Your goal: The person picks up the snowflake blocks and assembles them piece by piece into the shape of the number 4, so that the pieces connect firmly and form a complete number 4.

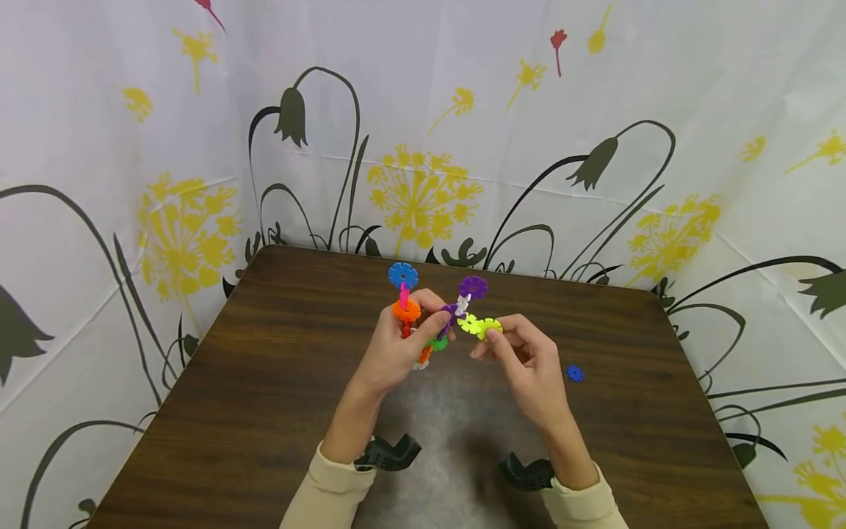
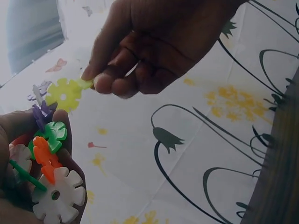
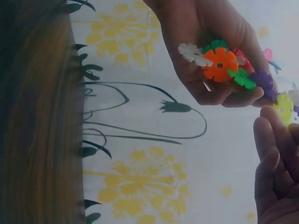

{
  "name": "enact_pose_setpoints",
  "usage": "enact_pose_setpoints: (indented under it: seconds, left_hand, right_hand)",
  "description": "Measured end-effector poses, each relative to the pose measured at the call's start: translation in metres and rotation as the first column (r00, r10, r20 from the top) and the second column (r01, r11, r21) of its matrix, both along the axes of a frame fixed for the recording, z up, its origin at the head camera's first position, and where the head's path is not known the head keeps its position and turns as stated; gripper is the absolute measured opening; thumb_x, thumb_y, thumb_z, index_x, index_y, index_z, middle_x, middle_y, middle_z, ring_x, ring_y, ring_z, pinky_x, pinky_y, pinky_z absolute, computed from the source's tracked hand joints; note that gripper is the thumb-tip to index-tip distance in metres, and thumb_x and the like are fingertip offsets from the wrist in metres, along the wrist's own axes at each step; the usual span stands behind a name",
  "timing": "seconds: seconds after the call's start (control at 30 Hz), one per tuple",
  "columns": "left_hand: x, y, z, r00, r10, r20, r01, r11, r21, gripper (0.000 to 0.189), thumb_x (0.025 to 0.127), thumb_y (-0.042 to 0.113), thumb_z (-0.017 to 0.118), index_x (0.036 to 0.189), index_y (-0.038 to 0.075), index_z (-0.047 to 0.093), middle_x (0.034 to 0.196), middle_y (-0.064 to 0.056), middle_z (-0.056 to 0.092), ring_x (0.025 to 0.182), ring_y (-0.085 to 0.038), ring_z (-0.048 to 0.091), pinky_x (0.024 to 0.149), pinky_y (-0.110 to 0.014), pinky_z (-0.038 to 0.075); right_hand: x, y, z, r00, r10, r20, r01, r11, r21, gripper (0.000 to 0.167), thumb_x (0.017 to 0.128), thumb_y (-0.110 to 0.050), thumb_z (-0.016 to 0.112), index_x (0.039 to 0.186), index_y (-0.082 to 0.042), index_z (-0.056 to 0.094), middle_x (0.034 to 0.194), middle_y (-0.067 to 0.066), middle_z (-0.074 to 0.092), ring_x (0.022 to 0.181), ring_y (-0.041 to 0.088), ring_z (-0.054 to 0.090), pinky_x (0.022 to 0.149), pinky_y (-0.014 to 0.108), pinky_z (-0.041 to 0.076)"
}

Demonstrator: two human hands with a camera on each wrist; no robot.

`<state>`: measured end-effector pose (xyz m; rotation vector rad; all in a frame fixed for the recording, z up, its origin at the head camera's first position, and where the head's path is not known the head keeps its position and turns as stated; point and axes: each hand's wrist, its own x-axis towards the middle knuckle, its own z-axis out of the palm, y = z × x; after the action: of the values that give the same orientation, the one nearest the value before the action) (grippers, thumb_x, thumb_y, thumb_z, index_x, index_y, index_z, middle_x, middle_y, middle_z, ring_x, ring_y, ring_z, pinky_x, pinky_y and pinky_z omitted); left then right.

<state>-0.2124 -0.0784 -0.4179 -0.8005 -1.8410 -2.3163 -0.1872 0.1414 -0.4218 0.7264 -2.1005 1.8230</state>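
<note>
A chain of notched plastic flower discs hangs between both hands above the table. My left hand point(image 1: 396, 342) grips the chain near a purple disc point(image 1: 452, 317). Blue point(image 1: 403, 275), pink and orange point(image 1: 407, 311) discs rise beside that hand. In the left wrist view, green point(image 2: 56, 135), orange point(image 2: 46, 156) and white point(image 2: 63, 196) discs lie against the left palm. Pinched between thumb and fingers of my right hand point(image 1: 532, 364) is a yellow disc point(image 1: 489, 328), joined to another yellow disc point(image 1: 470, 324). A white disc and a second purple disc point(image 1: 474, 287) stick up beyond the yellow ones.
One loose blue disc point(image 1: 575, 373) lies on the brown wooden table point(image 1: 277, 382), right of my right hand. A white curtain point(image 1: 423, 95) printed with flowers hangs behind and along the table's sides. Black wrist mounts point(image 1: 390, 453) sit on both forearms.
</note>
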Motion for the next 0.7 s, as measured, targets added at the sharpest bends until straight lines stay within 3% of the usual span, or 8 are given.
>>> enact_pose_setpoints:
  seconds: [0.23, 0.4, 0.57, 0.7]
  left_hand:
    - [-0.001, 0.000, -0.001, 1.000, -0.014, 0.002, 0.014, 1.000, 0.012, 0.013, 0.107, 0.009, 0.067, 0.105, -0.003, 0.064, 0.094, -0.012, 0.065, 0.081, -0.019, 0.071, 0.074, -0.022, 0.060]
    - [-0.002, -0.001, 0.000, 0.998, 0.017, 0.065, -0.015, 0.999, -0.038, 0.012, 0.107, 0.012, 0.067, 0.109, 0.000, 0.065, 0.091, -0.010, 0.070, 0.081, -0.016, 0.073, 0.074, -0.023, 0.061]
    - [-0.003, -0.007, -0.002, 0.987, 0.081, 0.136, -0.069, 0.994, -0.090, 0.016, 0.108, 0.018, 0.068, 0.117, 0.005, 0.069, 0.093, -0.016, 0.076, 0.082, -0.022, 0.079, 0.075, -0.027, 0.063]
    - [-0.005, -0.012, -0.001, 0.970, 0.148, 0.191, -0.143, 0.989, -0.043, 0.021, 0.110, 0.020, 0.065, 0.125, 0.006, 0.066, 0.095, -0.008, 0.077, 0.080, -0.022, 0.080, 0.076, -0.028, 0.063]
  right_hand:
    - [-0.002, -0.005, 0.000, 1.000, 0.001, -0.016, -0.001, 1.000, 0.005, 0.009, 0.108, 0.002, 0.058, 0.109, 0.001, 0.068, 0.080, 0.014, 0.075, 0.074, 0.014, 0.075, 0.077, 0.027, 0.065]
    - [-0.008, -0.003, 0.000, 1.000, -0.001, 0.031, 0.000, 0.999, 0.044, 0.009, 0.109, -0.003, 0.060, 0.110, -0.002, 0.069, 0.082, 0.013, 0.076, 0.073, 0.017, 0.074, 0.073, 0.031, 0.066]
    - [-0.022, 0.024, -0.015, 0.991, 0.049, 0.127, -0.074, 0.978, 0.195, 0.012, 0.112, -0.011, 0.058, 0.117, -0.009, 0.069, 0.088, 0.009, 0.076, 0.075, 0.019, 0.072, 0.073, 0.033, 0.064]
    - [-0.036, 0.058, -0.037, 0.976, -0.093, 0.195, 0.011, 0.922, 0.386, 0.019, 0.114, -0.031, 0.058, 0.119, -0.018, 0.070, 0.090, 0.005, 0.075, 0.073, 0.021, 0.069, 0.069, 0.032, 0.058]
